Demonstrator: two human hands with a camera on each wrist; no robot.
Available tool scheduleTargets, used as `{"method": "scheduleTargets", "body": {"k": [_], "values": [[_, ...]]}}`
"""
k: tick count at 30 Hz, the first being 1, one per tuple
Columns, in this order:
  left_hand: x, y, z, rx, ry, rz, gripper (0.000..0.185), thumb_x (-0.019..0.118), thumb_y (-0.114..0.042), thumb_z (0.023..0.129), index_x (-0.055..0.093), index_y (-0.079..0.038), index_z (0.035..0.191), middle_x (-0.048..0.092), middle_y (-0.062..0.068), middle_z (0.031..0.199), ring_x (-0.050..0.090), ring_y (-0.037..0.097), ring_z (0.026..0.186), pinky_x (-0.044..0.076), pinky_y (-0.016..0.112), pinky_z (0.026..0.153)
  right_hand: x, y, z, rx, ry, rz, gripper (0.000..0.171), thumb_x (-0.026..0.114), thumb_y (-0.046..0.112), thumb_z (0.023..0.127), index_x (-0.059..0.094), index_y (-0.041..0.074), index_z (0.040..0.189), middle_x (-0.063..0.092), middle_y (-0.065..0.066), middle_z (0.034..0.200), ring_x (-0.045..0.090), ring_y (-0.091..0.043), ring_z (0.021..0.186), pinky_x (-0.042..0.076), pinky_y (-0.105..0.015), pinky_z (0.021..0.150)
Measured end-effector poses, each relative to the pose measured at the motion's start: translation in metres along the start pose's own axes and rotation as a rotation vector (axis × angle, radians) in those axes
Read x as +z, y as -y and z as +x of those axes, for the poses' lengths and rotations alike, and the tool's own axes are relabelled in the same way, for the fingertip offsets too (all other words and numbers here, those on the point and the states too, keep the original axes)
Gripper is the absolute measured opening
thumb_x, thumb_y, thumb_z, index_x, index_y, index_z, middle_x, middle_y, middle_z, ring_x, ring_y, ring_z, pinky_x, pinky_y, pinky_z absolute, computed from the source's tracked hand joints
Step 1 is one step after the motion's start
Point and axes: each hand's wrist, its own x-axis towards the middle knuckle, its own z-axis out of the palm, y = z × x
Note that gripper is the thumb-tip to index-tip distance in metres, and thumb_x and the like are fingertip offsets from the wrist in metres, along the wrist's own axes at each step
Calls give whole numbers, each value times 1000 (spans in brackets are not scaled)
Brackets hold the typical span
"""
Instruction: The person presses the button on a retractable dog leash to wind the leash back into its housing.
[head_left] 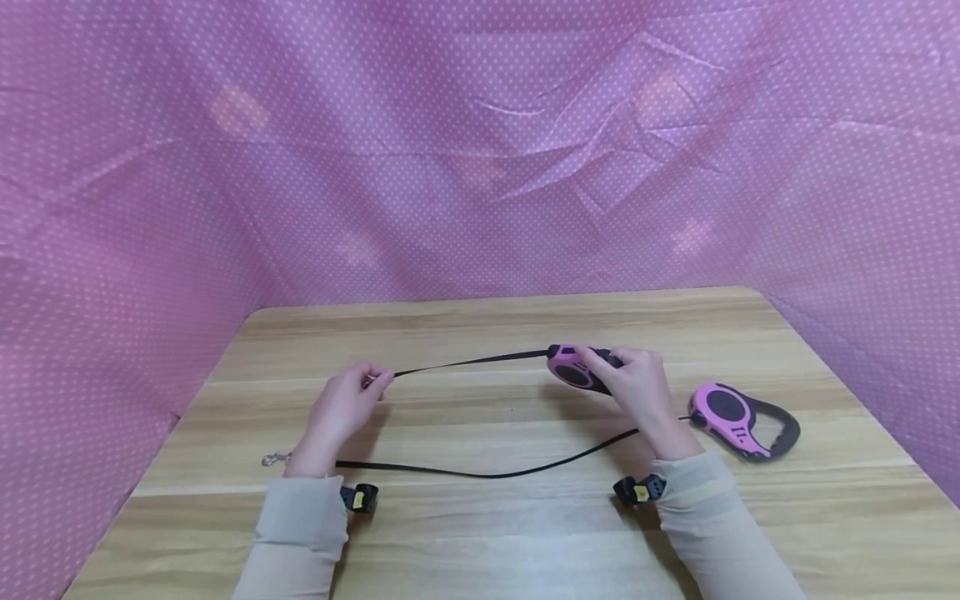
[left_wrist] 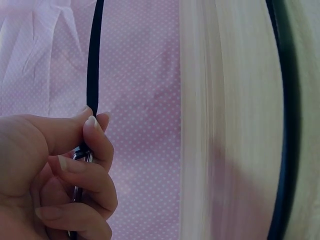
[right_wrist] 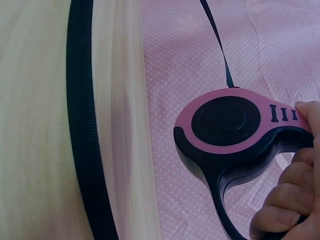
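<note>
Two pink retractable leashes are out: the right hand (head_left: 637, 387) grips one leash case (head_left: 573, 369) above the wooden table (head_left: 480, 533), and the left hand (head_left: 347, 406) pinches its taut black strap (head_left: 468, 362). The second leash (head_left: 738, 421) lies just right of that hand, its strap (head_left: 480, 471) trailing across the table.

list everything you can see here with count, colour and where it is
held leash reel: 1, pink and black, above the table, gripped by the right hand
taut strap: 1, black, stretched from the held reel to the left hand
second leash reel: 1, pink and black, lying on the table at the right
slack strap: 1, black, lying across the table near the wrists
metal clip: 1, silver, on the table at the left
table: 1, light wood
backdrop cloth: pink with white dots, behind and to the sides
left hand: pinches the taut strap's end
right hand: grips the held reel
</note>
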Motion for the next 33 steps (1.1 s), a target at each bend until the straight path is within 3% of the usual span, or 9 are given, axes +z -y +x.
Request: {"method": "scheduleTargets", "body": {"k": [7,23,33], "values": [[1,-3,-2,-5,12,-3,40,47,-39,104,62,-7,123,70,8,96,60,19,80,43,30,65,1,0,0,-16,6,-3,59,66,62,86,66,5,68,65,-6,68,50,-17,60,40,-26,52],[3,-5,-3,-3,9,13,38,48,-39,104,63,-8,121,69,7,94,60,19,80,43,31,66,6,-1,1,-80,-36,-1,54,70,56,86,62,8,62,60,-3,63,48,-16,57,38,-26,50],[5,-6,-2,-2,18,14,38,48,-39,103,63,-8,120,69,7,94,58,19,76,42,30,64,5,2,-1,-67,-1,-17,54,69,55,86,67,5,66,64,-7,69,49,-17,60,39,-26,52]]}}
